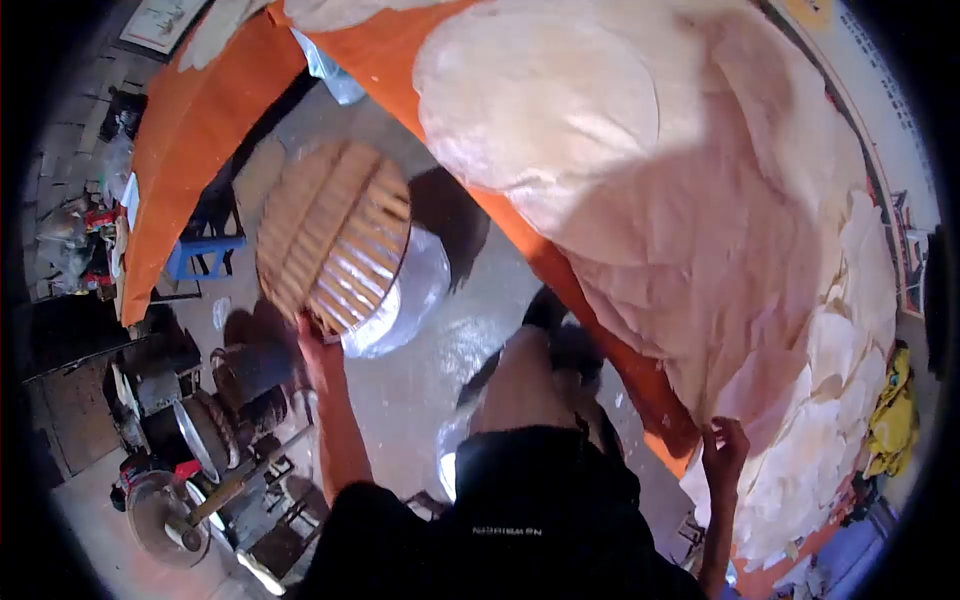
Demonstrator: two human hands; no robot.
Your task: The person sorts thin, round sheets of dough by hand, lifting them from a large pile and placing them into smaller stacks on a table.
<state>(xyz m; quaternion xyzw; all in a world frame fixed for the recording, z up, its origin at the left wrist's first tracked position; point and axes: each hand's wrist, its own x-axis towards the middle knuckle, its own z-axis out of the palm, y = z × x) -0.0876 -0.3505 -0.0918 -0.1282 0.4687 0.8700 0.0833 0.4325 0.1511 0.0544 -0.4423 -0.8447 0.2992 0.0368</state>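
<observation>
Bamboo rack (335,235), just one, clutched in left hand (318,352); right hand (722,450) touches many pale sheets (700,200), grip unclear.

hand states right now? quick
Left hand: closed on the round slatted tray.
Right hand: at the edge of the pale sheets; grip cannot be told.

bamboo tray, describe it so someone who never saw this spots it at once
Find the big orange cloth covered in pale round sheets. Left of it, above the floor, the left hand holds a bamboo tray by its lower edge. It is the only brown, slatted disc; the sheets are pale and solid.
</observation>
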